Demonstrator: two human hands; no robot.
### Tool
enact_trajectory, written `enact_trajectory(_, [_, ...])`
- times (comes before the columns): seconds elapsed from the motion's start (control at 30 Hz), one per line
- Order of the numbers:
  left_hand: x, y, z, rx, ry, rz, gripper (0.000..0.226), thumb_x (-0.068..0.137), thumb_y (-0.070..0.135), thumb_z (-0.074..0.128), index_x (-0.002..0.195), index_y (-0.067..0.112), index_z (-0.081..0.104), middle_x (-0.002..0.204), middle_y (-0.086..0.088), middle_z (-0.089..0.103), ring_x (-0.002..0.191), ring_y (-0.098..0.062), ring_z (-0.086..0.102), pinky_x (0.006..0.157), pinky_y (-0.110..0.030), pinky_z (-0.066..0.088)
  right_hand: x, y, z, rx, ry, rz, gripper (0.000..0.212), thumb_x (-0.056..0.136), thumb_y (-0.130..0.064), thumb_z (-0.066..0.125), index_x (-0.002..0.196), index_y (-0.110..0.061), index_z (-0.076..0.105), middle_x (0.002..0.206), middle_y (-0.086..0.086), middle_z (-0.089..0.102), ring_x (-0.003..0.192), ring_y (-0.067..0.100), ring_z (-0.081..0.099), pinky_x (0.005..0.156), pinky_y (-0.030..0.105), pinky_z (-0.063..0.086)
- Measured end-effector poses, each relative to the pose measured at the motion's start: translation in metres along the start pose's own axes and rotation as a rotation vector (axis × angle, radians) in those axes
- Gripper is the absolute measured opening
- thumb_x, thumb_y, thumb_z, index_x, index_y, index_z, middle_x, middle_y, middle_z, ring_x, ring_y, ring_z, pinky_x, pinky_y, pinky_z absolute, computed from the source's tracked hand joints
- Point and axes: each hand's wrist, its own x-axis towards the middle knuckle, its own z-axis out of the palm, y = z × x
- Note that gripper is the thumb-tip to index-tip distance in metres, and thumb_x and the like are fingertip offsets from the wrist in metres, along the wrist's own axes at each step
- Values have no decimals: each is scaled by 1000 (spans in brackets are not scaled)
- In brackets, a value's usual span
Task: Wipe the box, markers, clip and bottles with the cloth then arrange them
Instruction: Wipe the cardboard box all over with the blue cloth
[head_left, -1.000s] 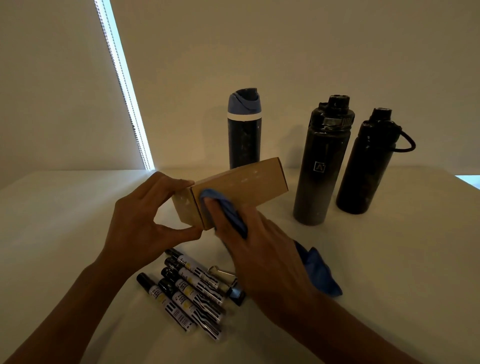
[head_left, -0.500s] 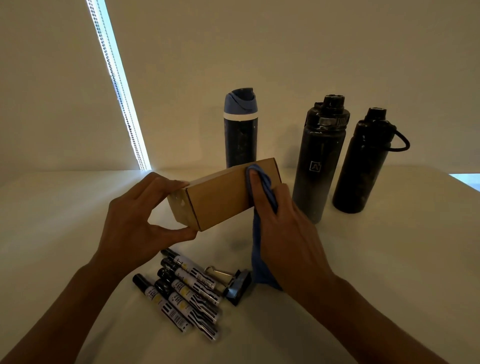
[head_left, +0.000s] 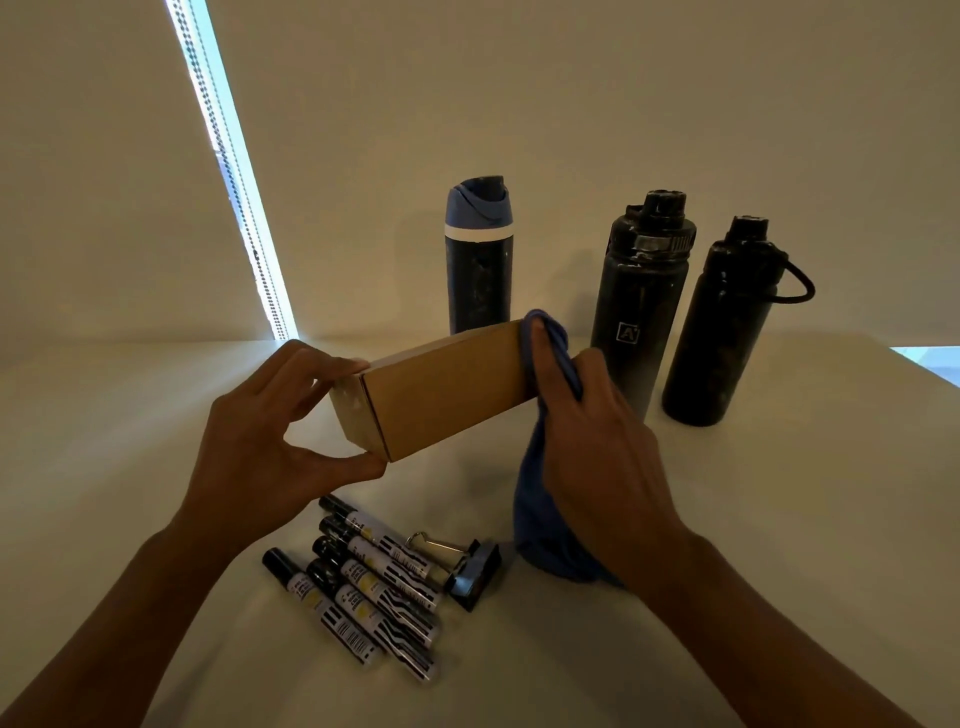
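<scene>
A long brown cardboard box (head_left: 447, 392) is held above the table. My left hand (head_left: 270, 441) pinches its near end between thumb and fingers. My right hand (head_left: 587, 431) holds the blue cloth (head_left: 540, 499) against the box's far end, and the cloth hangs down below it. Several black markers (head_left: 363, 587) lie side by side on the table in front of me, with a black binder clip (head_left: 467, 569) just to their right. Three dark bottles stand behind: a blue-capped one (head_left: 478, 260), a tall black one (head_left: 641, 296) and a black one with a loop handle (head_left: 727, 322).
The white table (head_left: 779, 519) meets a pale wall behind the bottles. A bright window strip (head_left: 234, 182) runs down at the left. The table's right corner (head_left: 924, 364) lies past the bottles.
My right hand has slid the cloth along the box from its near end to its far end. The left hand kept its hold on the box.
</scene>
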Motion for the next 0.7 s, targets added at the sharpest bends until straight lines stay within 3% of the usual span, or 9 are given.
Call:
enact_trajectory(0.1, [0, 1, 1, -5, 3, -3, 74, 63, 43, 92, 125, 13, 65, 116, 1, 66, 108, -16, 65, 85, -36, 60, -1, 8, 0, -34, 22, 56, 87, 81, -5, 72, 155, -8, 26, 98, 9, 46, 70, 7, 37, 53, 14, 27])
enact_trajectory(0.17, [0, 2, 2, -17, 5, -5, 74, 63, 43, 92, 124, 10, 66, 117, 2, 66, 110, -13, 64, 87, -32, 59, -2, 3, 1, 38, 2, 48, 87, 84, -8, 69, 155, -14, 20, 101, 6, 43, 72, 5, 35, 53, 19, 38])
enact_trajectory(0.23, [-1, 2, 2, -20, 3, -5, 74, 64, 47, 89, 124, 9, 66, 118, 3, 66, 111, -11, 63, 90, -30, 58, -8, -8, 11, 78, -27, 12, 76, 92, -15, 63, 154, -23, 19, 113, 5, 43, 85, 9, 41, 73, 26, 50])
enact_trajectory(0.3, [-1, 1, 1, -22, 2, -7, 74, 65, 50, 87, 124, 9, 65, 118, 3, 65, 112, -9, 62, 91, -29, 58, -10, -14, 19, 266, -203, 86, 63, 99, -23, 57, 150, -32, 21, 130, 2, 41, 103, 12, 40, 98, 32, 45])
enact_trajectory(0.33, [-1, 1, 1, -18, 3, -4, 74, 66, 50, 86, 123, 9, 65, 118, 3, 65, 112, -8, 62, 91, -29, 58, -10, -13, 24, 331, -286, 112, 61, 101, -26, 55, 150, -32, 19, 134, 3, 41, 106, 13, 41, 102, 35, 42])
enact_trajectory(0.4, [0, 1, 0, 3, 9, 4, 73, 66, 49, 87, 124, 9, 65, 116, 1, 65, 110, -9, 62, 89, -29, 58, -2, -13, 24, 383, -203, 96, 53, 104, -23, 50, 149, -23, 22, 125, 9, 47, 101, 13, 49, 96, 33, 44])
enact_trajectory(0.5, [0, 0, 0, 22, 8, 6, 74, 66, 48, 88, 125, 8, 66, 116, 0, 65, 108, -15, 64, 86, -34, 59, 7, -3, 16, 490, -103, 173, 54, 96, -20, 52, 141, 4, 34, 100, 3, 46, 82, -2, 50, 80, 11, 37])
enact_trajectory(0.6, [0, 0, 0, 19, 9, 8, 74, 66, 48, 88, 125, 8, 66, 116, 2, 65, 109, -13, 63, 85, -35, 59, 3, 6, 18, 397, -40, 142, 43, 89, -32, 55, 121, -6, 44, 88, -7, 41, 74, 3, 44, 74, 20, 39])
enact_trajectory(0.7, [0, 0, -1, 17, 21, 3, 74, 64, 46, 90, 123, 9, 66, 114, 1, 65, 106, -18, 64, 82, -40, 60, 6, 7, 18, 287, 6, 109, 48, 94, -25, 56, 135, -4, 44, 92, -5, 37, 69, 2, 38, 59, 13, 38])
